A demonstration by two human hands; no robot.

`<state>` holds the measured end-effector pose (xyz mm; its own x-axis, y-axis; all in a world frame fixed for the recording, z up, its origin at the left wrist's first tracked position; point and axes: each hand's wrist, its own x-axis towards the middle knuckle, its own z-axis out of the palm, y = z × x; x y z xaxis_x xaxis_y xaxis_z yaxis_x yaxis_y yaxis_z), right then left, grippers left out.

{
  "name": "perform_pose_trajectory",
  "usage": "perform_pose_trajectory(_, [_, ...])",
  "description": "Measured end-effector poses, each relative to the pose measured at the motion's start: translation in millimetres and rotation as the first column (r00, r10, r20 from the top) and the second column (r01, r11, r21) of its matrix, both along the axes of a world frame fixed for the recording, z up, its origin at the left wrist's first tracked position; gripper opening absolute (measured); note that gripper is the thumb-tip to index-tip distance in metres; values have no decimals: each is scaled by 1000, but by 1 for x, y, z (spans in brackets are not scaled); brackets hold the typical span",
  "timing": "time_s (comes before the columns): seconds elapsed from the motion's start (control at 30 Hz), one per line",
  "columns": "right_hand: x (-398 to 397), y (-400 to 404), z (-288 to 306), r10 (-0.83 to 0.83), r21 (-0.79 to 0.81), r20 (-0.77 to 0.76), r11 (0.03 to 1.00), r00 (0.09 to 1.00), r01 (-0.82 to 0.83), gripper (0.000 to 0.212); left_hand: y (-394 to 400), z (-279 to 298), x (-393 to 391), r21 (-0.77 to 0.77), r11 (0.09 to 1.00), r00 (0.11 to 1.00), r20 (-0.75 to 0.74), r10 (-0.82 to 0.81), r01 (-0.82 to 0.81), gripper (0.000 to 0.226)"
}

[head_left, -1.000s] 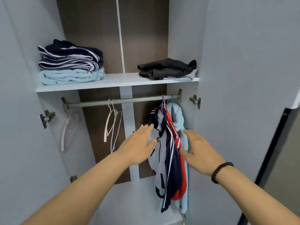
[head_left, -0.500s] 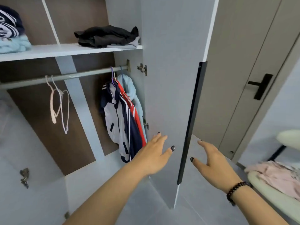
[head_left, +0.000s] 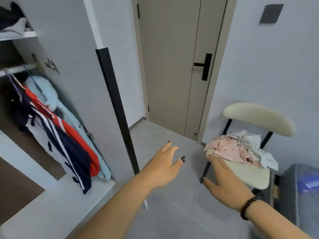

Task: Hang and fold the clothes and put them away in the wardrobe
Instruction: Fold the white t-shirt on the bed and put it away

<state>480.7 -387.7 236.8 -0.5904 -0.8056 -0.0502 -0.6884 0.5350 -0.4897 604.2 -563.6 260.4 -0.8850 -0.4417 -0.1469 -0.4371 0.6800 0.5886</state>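
A crumpled pile of pink and white clothes (head_left: 236, 148) lies on the cream seat of a chair (head_left: 250, 176) at the right. My right hand (head_left: 222, 180) is stretched out over the seat's front edge, fingers straight, its fingertips close to the pink cloth. My left hand (head_left: 165, 164) hovers open above the floor, holding nothing. At the left the open wardrobe (head_left: 72, 49) shows a navy, white and red jacket (head_left: 69, 144) and a light blue garment (head_left: 51, 95) hanging from the rail. Folded clothes (head_left: 12, 23) lie on the shelf above.
The wardrobe door (head_left: 117, 104) with a black edge strip stands open between the wardrobe and the chair. A closed beige room door (head_left: 172, 66) is behind. A grey box or bag (head_left: 300, 195) stands at the right of the chair. Grey floor lies under my hands.
The view has swung right, from the wardrobe interior to the chair. Both hands left the hanging clothes and moved right; my right hand now reaches the chair seat by the pink pile.
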Motion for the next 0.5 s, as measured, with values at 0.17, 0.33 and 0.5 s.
perform_pose_trajectory(0.17, [-80, 58, -6, -36, 104, 0, 994, 999, 36, 72, 35, -11, -84, 16, 998, 998, 5, -63, 63, 57])
perform_pose_trajectory(0.33, [-139, 93, -6, -101, 101, 3, 990, 995, 100, 70, 61, -27, -150, 38, 993, 994, -18, -108, 109, 53])
perform_pose_trajectory(0.5, [-182, 110, -16, -132, 107, 12, 986, 991, 130, 71, 82, -40, -210, 94, 983, 987, -57, -151, 156, 49])
